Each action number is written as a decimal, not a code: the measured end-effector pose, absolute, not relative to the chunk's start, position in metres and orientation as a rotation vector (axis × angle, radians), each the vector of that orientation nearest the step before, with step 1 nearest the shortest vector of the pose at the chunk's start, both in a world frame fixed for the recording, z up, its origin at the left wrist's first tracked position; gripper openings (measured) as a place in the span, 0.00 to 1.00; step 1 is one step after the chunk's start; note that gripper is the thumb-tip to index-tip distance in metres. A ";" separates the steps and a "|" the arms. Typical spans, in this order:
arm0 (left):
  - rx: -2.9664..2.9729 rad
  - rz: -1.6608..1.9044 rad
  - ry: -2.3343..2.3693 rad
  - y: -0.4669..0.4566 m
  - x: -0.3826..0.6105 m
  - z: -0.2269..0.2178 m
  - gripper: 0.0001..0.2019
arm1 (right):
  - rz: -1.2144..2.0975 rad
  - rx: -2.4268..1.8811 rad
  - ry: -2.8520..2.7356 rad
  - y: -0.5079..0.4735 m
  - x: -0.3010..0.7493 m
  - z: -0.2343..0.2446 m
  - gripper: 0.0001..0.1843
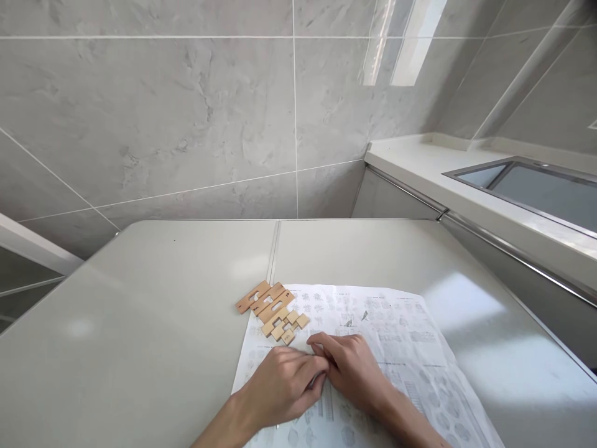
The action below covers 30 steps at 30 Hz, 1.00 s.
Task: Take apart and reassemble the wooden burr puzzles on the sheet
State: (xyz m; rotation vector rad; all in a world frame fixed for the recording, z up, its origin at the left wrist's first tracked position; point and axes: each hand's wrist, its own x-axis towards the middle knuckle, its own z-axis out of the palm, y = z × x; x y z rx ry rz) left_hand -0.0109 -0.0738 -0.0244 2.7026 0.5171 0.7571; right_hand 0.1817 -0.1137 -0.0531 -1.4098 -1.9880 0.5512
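Observation:
Over a large printed paper sheet (373, 311), my left hand (286, 382) and my right hand (349, 367) meet with fingers curled and fingertips touching. Both look closed, and whatever may be between the fingers is hidden. Just beyond them lies a group of small light wooden puzzle pieces (282, 325), fitted side by side, with a mark on the nearest one. Behind these, darker flat wooden pieces (265, 300) with cut-out slots and numbers lie in a row, partly off the sheet's left edge.
The pale table (153, 323) has a seam (274, 249) running from its far edge toward the sheet. A tiled wall (186, 112) rises behind. On the right stands a white counter (420, 168) with a sink (536, 180).

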 end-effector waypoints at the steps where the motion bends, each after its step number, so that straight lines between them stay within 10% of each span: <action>1: 2.709 0.762 0.521 -0.073 -0.011 -0.024 0.06 | 0.555 -1.414 -1.985 -0.114 0.181 -0.052 0.16; 30: 2.694 0.779 0.561 -0.070 -0.013 -0.020 0.08 | 0.586 -1.421 -1.968 -0.112 0.176 -0.049 0.15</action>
